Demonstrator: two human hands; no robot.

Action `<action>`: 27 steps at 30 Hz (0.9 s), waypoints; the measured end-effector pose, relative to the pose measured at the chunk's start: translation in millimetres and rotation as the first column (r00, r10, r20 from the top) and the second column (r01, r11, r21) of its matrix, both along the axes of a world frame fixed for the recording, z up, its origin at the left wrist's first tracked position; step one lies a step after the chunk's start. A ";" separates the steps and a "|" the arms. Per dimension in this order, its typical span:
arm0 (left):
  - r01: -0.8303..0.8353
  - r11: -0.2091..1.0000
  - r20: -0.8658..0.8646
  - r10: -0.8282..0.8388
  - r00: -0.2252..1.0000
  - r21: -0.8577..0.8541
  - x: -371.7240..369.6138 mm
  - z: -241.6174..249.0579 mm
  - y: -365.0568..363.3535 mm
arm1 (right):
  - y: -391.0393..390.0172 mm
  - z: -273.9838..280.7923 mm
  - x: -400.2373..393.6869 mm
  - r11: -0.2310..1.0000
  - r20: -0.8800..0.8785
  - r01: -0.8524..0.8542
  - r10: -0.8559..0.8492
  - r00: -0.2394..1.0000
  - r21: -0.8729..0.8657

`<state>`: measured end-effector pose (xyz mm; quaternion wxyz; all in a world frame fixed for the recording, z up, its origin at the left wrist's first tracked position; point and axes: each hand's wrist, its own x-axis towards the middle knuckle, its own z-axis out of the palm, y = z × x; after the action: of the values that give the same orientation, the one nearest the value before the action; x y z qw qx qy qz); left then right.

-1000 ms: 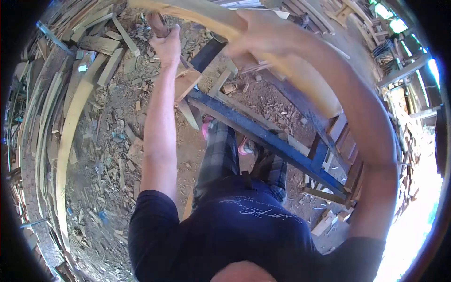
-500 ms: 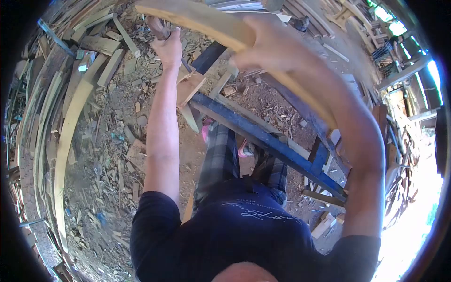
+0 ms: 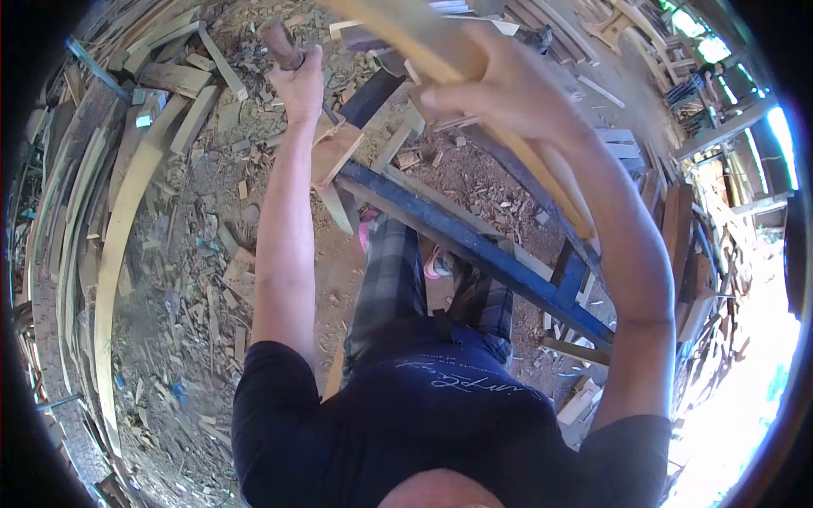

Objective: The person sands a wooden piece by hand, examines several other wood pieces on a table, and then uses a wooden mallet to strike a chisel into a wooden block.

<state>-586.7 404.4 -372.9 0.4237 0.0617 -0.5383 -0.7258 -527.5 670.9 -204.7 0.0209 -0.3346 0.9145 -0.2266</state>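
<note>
My left hand (image 3: 298, 89) is closed around a short, dark brown wooden piece (image 3: 279, 44) shaped like a thick handle; its lower part is hidden in the fist. Up and to the right, my right hand (image 3: 508, 89) grips a long, pale wooden plank (image 3: 555, 182), thumb on one side. One end of the plank runs past the top of the view, and that stretch is blurred. Below the hands stands a dark-painted wooden frame (image 3: 483, 252), with a light brown block (image 3: 334, 155) at its left end.
Stacked planks (image 3: 72, 212) line the left side, with a long curved board (image 3: 110, 288) among them. Wood chips and offcuts (image 3: 203, 279) litter the dirt floor. More timber (image 3: 555, 30) lies at the top right. My legs (image 3: 394, 262) are close beside the frame.
The plank's far end has swung up and right, out of view, uncovering the brown piece in my left hand. My right hand has shifted slightly with the plank.
</note>
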 end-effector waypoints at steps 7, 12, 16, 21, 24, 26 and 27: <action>0.008 0.999 0.025 -0.006 1.000 -0.050 9.7 1.8 6.3 | 2.2 -36.9 0.3 0.967 -0.239 -0.162 0.113 0.964 -0.196; 0.031 0.995 -0.013 -0.033 0.999 -0.100 12.5 -0.2 -0.1 | 5.6 8.4 18.3 0.993 -0.144 -0.084 0.071 0.987 -0.085; 0.005 0.995 0.005 -0.004 1.000 -0.104 17.7 2.0 8.9 | -1.6 4.1 35.9 0.847 -0.128 -0.123 0.066 0.990 -0.517; 0.021 0.997 -0.004 -0.021 1.000 0.072 25.2 8.9 8.4 | 9.2 -43.6 27.1 0.993 0.093 0.064 -0.054 0.994 -0.104; 0.067 0.993 -0.093 -0.058 0.994 0.098 30.3 8.3 10.1 | 20.4 -41.3 32.4 0.946 0.132 0.085 -0.045 0.990 -0.313; 0.073 0.992 -0.093 -0.063 0.994 0.105 36.3 10.2 12.8 | 26.3 -49.8 26.6 0.930 0.037 0.068 -0.058 0.998 -0.361; 0.085 0.990 -0.094 -0.074 0.993 0.112 38.8 11.9 15.4 | 29.6 -52.1 23.2 0.922 0.077 0.079 -0.054 0.996 -0.379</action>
<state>-547.9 419.8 -360.9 0.4139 0.0319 -0.4779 -0.7741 -504.3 700.5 -256.8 -0.0226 -0.2935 0.8625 -0.4117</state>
